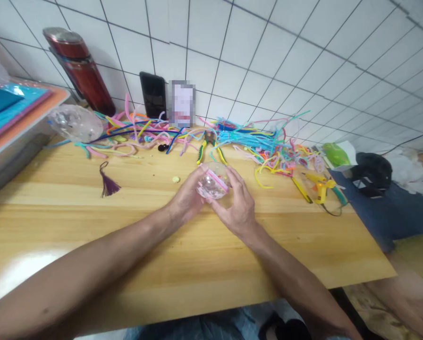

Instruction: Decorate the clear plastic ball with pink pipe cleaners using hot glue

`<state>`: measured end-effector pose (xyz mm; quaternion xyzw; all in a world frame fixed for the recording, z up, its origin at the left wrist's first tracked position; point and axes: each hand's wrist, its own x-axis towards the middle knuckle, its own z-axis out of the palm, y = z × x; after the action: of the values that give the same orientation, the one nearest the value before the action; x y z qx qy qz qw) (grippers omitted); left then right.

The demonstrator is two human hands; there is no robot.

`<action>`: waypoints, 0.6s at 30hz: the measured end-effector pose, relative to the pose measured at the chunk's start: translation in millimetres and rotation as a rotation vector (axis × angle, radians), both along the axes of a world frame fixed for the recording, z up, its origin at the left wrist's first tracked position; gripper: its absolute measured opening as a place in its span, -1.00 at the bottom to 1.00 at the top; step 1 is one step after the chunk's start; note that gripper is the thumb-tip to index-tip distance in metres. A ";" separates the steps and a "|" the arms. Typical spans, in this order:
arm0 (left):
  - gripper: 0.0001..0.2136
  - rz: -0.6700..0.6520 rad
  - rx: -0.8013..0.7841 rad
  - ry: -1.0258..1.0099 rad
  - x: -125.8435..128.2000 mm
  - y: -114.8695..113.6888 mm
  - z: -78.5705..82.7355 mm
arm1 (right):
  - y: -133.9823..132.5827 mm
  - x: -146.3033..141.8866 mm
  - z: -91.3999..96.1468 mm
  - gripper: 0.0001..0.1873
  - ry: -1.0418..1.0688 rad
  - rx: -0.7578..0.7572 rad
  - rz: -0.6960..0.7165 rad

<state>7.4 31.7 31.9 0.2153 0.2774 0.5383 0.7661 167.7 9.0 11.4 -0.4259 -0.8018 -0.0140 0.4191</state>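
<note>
Both forearms reach in over the near edge of the desk (155, 269). At its middle the left hand (186, 196) and right hand (239, 206) cup a clear ball (213, 185) between them, fingers curled snug against its sides. A pink pipe cleaner (219, 178) runs across its top. Whether the ball rests on the wood cannot be told. Left of the hands lie a yellow crumb (176, 179) and a tassel (108, 183). A glue gun (320, 187) sits near the right edge. Farther off, pliers (207, 144) lie in a pile of pipe cleaners (247, 137) along the far edge, with a second ball (76, 123) by the far left corner. A flask (80, 71) and a phone (154, 94) lean on the wall.
</note>
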 end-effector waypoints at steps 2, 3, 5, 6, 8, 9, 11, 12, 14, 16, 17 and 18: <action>-0.65 -0.005 0.000 -0.007 0.1 -0.3 -1.9 | 0.7 -0.7 -1.4 -0.06 0.015 0.036 0.002; -0.64 -0.003 0.004 -0.009 0.2 -0.4 -2.6 | 1.0 -0.8 -1.7 -0.05 0.019 0.050 0.003; -0.64 0.006 0.011 -0.007 0.4 -0.8 -3.2 | 1.3 -1.0 -1.9 -0.04 0.021 0.065 0.007; -0.63 0.011 0.015 -0.004 0.5 -0.9 -3.3 | 1.2 -1.1 -1.9 -0.05 0.023 0.070 0.008; -0.62 0.020 0.024 0.005 0.6 -1.2 -3.1 | 0.9 -1.3 -1.9 -0.05 0.029 0.083 0.009; -0.61 0.023 0.029 0.010 0.6 -1.4 -2.8 | 0.7 -1.4 -2.2 -0.04 0.032 0.089 0.010; -0.60 0.024 0.039 0.021 0.6 -1.5 -2.3 | 0.5 -1.6 -3.2 -0.04 0.036 0.094 0.009; -0.59 0.026 0.042 0.025 0.5 -1.6 -2.1 | 0.5 -1.6 -3.9 -0.03 0.036 0.093 0.009; -0.58 0.031 0.043 0.031 0.4 -1.7 -2.0 | 0.9 -1.6 -5.5 -0.02 0.036 0.085 0.011; -0.57 0.041 0.041 0.036 0.5 -1.7 -2.8 | 1.5 -1.5 -7.3 -0.01 0.041 0.081 0.017; -0.57 0.047 0.039 0.036 0.6 -1.7 -3.5 | 1.8 -1.3 -8.1 -0.01 0.046 0.080 0.022; -0.57 0.051 0.037 0.037 0.6 -1.6 -4.4 | 2.1 -1.1 -8.9 -0.01 0.053 0.079 0.028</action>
<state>8.0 30.1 27.5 0.2321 0.2868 0.5586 0.7428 166.5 11.1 2.5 -0.3982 -0.7949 -0.0285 0.4569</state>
